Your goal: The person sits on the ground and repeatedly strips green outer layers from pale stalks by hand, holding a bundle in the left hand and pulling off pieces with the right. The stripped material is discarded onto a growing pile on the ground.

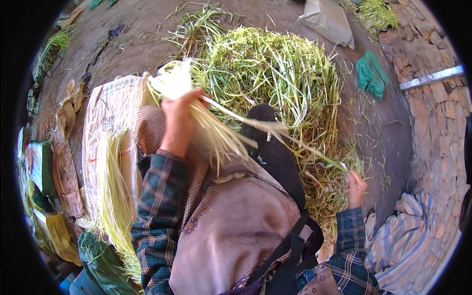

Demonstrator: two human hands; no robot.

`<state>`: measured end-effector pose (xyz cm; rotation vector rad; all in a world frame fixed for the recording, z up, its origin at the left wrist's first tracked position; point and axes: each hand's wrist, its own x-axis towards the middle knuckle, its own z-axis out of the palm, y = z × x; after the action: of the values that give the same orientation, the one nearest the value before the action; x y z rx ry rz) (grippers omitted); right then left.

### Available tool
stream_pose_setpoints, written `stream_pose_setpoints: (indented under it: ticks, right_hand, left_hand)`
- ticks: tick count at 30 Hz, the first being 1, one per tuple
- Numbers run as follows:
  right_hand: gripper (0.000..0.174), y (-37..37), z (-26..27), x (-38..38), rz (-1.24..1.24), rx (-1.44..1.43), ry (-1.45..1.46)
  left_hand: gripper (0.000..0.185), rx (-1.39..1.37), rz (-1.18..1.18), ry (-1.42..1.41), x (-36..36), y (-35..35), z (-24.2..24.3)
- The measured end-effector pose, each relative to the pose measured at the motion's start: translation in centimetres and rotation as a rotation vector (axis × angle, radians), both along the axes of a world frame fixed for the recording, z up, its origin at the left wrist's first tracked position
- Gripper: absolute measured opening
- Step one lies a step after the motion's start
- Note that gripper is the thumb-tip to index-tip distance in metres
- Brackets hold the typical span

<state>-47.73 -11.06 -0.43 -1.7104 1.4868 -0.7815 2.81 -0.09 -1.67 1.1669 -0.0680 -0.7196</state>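
My left hand (180, 121) is shut around a bunch of pale yellow leafy stalks (217, 134), possibly blanched chives. Glare whitens the bunch's upper end, and its lower ends fan out blurred over my lap. Out to the right, my right hand (356, 188) pinches the greenish end of a thin strand (313, 150) stretched between the two hands. In front of me lies a large heap of green and yellow leaves (273, 73). A long bundle of pale stalks (112, 177) rests on a woven sack (110, 96) by my left arm.
A beige sack (326, 22) and a crumpled green bag (371, 75) lie beyond the heap. At right, a metal bar (431, 78) crosses rough stonework, with a striped cloth sack (403, 239) below. Green bags (97, 254) and a yellow package (59, 236) crowd the left.
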Motion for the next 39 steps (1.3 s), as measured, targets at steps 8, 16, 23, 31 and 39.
stream_pose_setpoints:
  ticks: [8, 16, 23, 31, 39]
  right_hand:
    - [0.021, -1.1, -2.3, -3.5, 0.413, -0.515, 0.954]
    - [0.039, -2.3, 0.5, 21.5, 0.611, 0.156, -0.443]
    - [0.017, 1.3, -0.8, 27.7, 0.737, 0.348, -0.275]
    - [0.014, 4.0, 3.2, 17.1, 0.654, 0.641, -0.576]
    - [0.027, 7.0, 8.6, 7.9, 0.741, 0.218, -0.925]
  left_hand:
    - [0.013, -0.129, -0.051, 0.176, 0.5, -0.3, -1.2]
    - [0.016, -0.090, -0.153, 0.198, -0.5, -0.8, -1.1]
    - [0.014, -0.104, -0.101, 0.257, -1.1, -1.0, -0.8]
    - [0.008, -0.087, -0.063, 0.183, -0.8, -1.2, -1.0]
    - [0.006, 0.043, 0.031, 0.072, -0.4, -1.7, -2.0]
